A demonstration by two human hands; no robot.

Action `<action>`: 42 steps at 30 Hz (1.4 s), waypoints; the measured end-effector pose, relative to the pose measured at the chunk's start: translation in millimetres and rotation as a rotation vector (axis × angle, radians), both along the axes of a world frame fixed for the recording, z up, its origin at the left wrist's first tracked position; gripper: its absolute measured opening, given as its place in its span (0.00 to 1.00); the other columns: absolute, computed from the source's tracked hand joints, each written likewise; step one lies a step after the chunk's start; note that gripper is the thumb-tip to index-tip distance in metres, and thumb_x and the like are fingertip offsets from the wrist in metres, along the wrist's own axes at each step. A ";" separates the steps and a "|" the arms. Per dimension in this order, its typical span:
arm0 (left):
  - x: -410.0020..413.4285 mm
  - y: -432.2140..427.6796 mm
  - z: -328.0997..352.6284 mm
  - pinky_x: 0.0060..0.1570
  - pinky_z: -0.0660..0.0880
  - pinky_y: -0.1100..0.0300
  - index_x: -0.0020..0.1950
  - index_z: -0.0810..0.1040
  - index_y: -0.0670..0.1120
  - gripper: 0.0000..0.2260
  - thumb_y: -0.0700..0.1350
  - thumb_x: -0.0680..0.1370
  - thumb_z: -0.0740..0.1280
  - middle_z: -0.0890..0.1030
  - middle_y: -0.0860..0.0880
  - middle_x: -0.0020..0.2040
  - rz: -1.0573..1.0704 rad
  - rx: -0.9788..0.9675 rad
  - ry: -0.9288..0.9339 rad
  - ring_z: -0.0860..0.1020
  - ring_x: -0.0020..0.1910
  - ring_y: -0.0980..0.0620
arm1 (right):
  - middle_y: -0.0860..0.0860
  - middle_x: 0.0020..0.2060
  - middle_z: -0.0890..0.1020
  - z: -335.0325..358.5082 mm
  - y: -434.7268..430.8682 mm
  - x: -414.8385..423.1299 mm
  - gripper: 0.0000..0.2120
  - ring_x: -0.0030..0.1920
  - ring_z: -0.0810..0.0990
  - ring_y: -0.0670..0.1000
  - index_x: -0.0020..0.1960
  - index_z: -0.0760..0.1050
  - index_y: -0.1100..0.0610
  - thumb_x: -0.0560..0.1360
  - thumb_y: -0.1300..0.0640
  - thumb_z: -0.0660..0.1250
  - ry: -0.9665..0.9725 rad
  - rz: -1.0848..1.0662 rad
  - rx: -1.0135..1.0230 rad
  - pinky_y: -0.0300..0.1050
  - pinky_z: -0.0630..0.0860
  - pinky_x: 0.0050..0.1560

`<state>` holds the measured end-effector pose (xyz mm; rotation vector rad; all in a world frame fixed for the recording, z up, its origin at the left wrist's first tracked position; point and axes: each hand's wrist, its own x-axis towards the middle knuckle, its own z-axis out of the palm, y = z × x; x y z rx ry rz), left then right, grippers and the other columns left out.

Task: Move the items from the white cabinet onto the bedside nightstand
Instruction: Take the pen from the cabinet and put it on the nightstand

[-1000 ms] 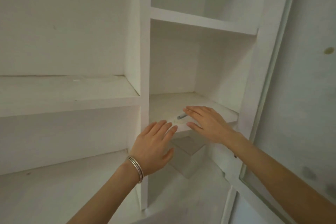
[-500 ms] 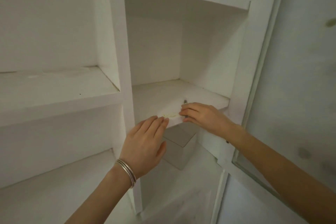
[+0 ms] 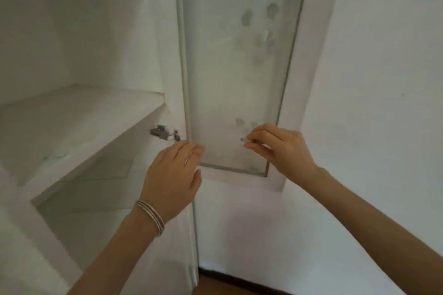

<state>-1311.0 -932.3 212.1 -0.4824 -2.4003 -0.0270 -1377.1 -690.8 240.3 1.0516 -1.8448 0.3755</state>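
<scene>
Left hand (image 3: 172, 175): fingers straight and close together, thumb out to the side, holding nothing. It hovers in front of the lower left corner of the glass pane; whether the fingertips touch the frame cannot be told.
Right hand (image 3: 281, 148): thumb and forefinger pinch a small grey item (image 3: 244, 139), thin and stick-like. Its tip pokes out to the left of the fingers. The rest is hidden in the hand and blurred. The item is out of the white cabinet (image 3: 36, 31), held in the air in front of the lower part of the glass.

Surfaces, left to right:
- Cabinet interior, white. One shelf board (image 3: 72, 112) in full view, its top bare and a little scuffed, with an open compartment below it.
- One metal hinge (image 3: 163, 132) at the shelf's right end, joining the cabinet side to the door.
- One cabinet door (image 3: 304, 79), white frame, swung open. It has one glass pane (image 3: 235, 67), carrying many grey smudges in two groups, upper middle and low right, plus one yellowish spot near the top.
- White wall (image 3: 383, 103), plain, right of the door.
- Strip of brown floor (image 3: 227, 287) at the bottom, with a dark line along the wall's foot.

Counts: two hands, one item held. Thin metal bangles (image 3: 151, 217) on the left wrist; exact number not resolvable.
</scene>
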 end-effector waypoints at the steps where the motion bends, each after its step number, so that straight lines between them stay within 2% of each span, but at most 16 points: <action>1: -3.5 21.5 -3.8 0.53 0.74 0.50 0.60 0.77 0.39 0.20 0.46 0.73 0.57 0.80 0.42 0.55 -0.065 -0.017 -0.011 0.77 0.55 0.42 | 0.51 0.39 0.82 -8.7 24.5 13.0 0.09 0.32 0.80 0.49 0.42 0.80 0.60 0.76 0.55 0.67 -0.065 -0.075 -0.002 0.45 0.75 0.25; 5: -7.8 115.8 -15.4 0.54 0.71 0.50 0.60 0.78 0.41 0.20 0.47 0.73 0.57 0.80 0.44 0.54 -0.338 -0.062 -0.057 0.77 0.55 0.44 | 0.51 0.41 0.80 -39.3 126.1 81.3 0.05 0.32 0.79 0.51 0.41 0.77 0.60 0.74 0.60 0.66 -0.300 -0.392 -0.042 0.46 0.75 0.26; 8: 5.9 196.1 -20.9 0.54 0.70 0.52 0.61 0.78 0.42 0.21 0.47 0.73 0.56 0.80 0.46 0.55 -0.547 -0.072 -0.070 0.77 0.56 0.45 | 0.50 0.42 0.79 -52.8 200.0 152.4 0.04 0.34 0.80 0.49 0.40 0.77 0.60 0.70 0.66 0.71 -0.462 -0.623 -0.134 0.46 0.78 0.33; 9: 15.2 224.6 -22.2 0.54 0.70 0.52 0.61 0.78 0.42 0.21 0.47 0.73 0.56 0.80 0.46 0.55 -0.624 -0.077 -0.075 0.77 0.56 0.45 | 0.49 0.42 0.79 -55.8 223.1 180.2 0.06 0.35 0.80 0.46 0.40 0.77 0.60 0.69 0.67 0.72 -0.502 -0.692 -0.171 0.43 0.78 0.36; 11: 40.1 282.2 -25.0 0.53 0.73 0.51 0.60 0.78 0.41 0.18 0.46 0.74 0.59 0.80 0.46 0.55 -0.776 -0.085 -0.060 0.77 0.56 0.45 | 0.48 0.41 0.78 -60.0 261.7 241.2 0.07 0.36 0.77 0.41 0.40 0.77 0.59 0.68 0.68 0.73 -0.558 -0.822 -0.226 0.28 0.73 0.40; 13: 74.4 338.9 -28.1 0.51 0.76 0.50 0.59 0.79 0.40 0.17 0.43 0.71 0.70 0.81 0.44 0.54 -0.931 -0.088 -0.047 0.79 0.54 0.43 | 0.45 0.41 0.77 -63.5 294.2 308.0 0.07 0.39 0.74 0.39 0.43 0.79 0.59 0.68 0.66 0.74 -0.573 -0.949 -0.291 0.22 0.69 0.43; 15: 114.7 389.3 -31.1 0.50 0.77 0.48 0.57 0.80 0.40 0.20 0.42 0.66 0.75 0.82 0.43 0.52 -1.067 -0.094 -0.066 0.80 0.52 0.42 | 0.44 0.41 0.76 -66.9 320.2 375.0 0.07 0.41 0.74 0.38 0.45 0.80 0.59 0.68 0.65 0.74 -0.575 -1.061 -0.368 0.21 0.67 0.45; 16: 139.1 415.2 -33.3 0.50 0.77 0.48 0.57 0.81 0.40 0.19 0.43 0.67 0.74 0.82 0.43 0.52 -1.132 -0.098 -0.053 0.80 0.51 0.43 | 0.44 0.41 0.76 -69.3 332.9 412.6 0.08 0.40 0.74 0.39 0.44 0.81 0.58 0.67 0.65 0.75 -0.566 -1.115 -0.419 0.22 0.67 0.45; 18: 198.5 465.9 -37.6 0.51 0.76 0.50 0.57 0.80 0.41 0.16 0.46 0.73 0.64 0.82 0.45 0.52 -1.271 -0.112 -0.056 0.80 0.52 0.45 | 0.46 0.39 0.78 -73.2 356.3 494.5 0.07 0.39 0.76 0.41 0.42 0.81 0.58 0.66 0.66 0.76 -0.540 -1.222 -0.539 0.23 0.69 0.44; 20: 259.4 510.6 -41.2 0.53 0.75 0.51 0.58 0.80 0.43 0.20 0.49 0.73 0.56 0.82 0.46 0.52 -1.392 -0.135 -0.074 0.79 0.53 0.46 | 0.49 0.39 0.79 -78.0 375.5 575.5 0.07 0.40 0.78 0.43 0.41 0.81 0.59 0.66 0.68 0.75 -0.512 -1.310 -0.639 0.28 0.73 0.44; 23: 353.7 568.5 -49.4 0.57 0.69 0.54 0.58 0.80 0.43 0.21 0.50 0.73 0.56 0.81 0.47 0.53 -1.545 -0.142 -0.052 0.78 0.54 0.48 | 0.50 0.40 0.80 -82.9 393.6 693.6 0.07 0.40 0.79 0.44 0.41 0.80 0.61 0.66 0.69 0.75 -0.472 -1.463 -0.739 0.33 0.77 0.43; 26: 448.1 621.0 -55.4 0.57 0.68 0.53 0.59 0.79 0.43 0.21 0.51 0.73 0.57 0.81 0.47 0.54 -1.692 -0.143 -0.033 0.78 0.55 0.47 | 0.48 0.39 0.81 -79.8 400.1 800.4 0.07 0.42 0.80 0.42 0.41 0.80 0.59 0.66 0.69 0.74 -0.399 -1.630 -0.787 0.28 0.74 0.44; 34: 665.0 713.7 -62.0 0.58 0.66 0.51 0.60 0.79 0.46 0.20 0.53 0.75 0.57 0.80 0.49 0.54 -2.048 -0.200 -0.015 0.77 0.56 0.47 | 0.47 0.38 0.81 -76.4 389.0 1006.4 0.10 0.40 0.79 0.44 0.40 0.78 0.54 0.67 0.67 0.75 -0.191 -1.967 -0.794 0.36 0.75 0.42; 37: 720.8 743.2 -72.2 0.58 0.68 0.50 0.60 0.79 0.46 0.21 0.55 0.76 0.57 0.80 0.49 0.54 -2.141 -0.240 -0.026 0.76 0.57 0.47 | 0.46 0.39 0.80 -91.9 391.7 1055.9 0.04 0.40 0.78 0.46 0.40 0.78 0.56 0.70 0.61 0.72 -0.160 -2.152 -0.592 0.47 0.73 0.44; 39: 751.9 765.5 -81.2 0.58 0.66 0.51 0.60 0.79 0.46 0.21 0.55 0.75 0.57 0.80 0.49 0.54 -2.194 -0.266 -0.020 0.76 0.57 0.47 | 0.46 0.39 0.81 -103.1 400.1 1084.3 0.04 0.40 0.77 0.47 0.39 0.78 0.55 0.72 0.56 0.69 -0.190 -2.257 -0.393 0.46 0.70 0.45; 42: 791.9 805.3 -94.7 0.58 0.64 0.53 0.59 0.80 0.47 0.20 0.55 0.75 0.57 0.81 0.49 0.53 -2.262 -0.289 -0.022 0.77 0.56 0.47 | 0.47 0.39 0.81 -115.7 427.7 1118.8 0.04 0.39 0.77 0.47 0.39 0.78 0.56 0.72 0.57 0.69 -0.212 -2.324 -0.245 0.45 0.70 0.44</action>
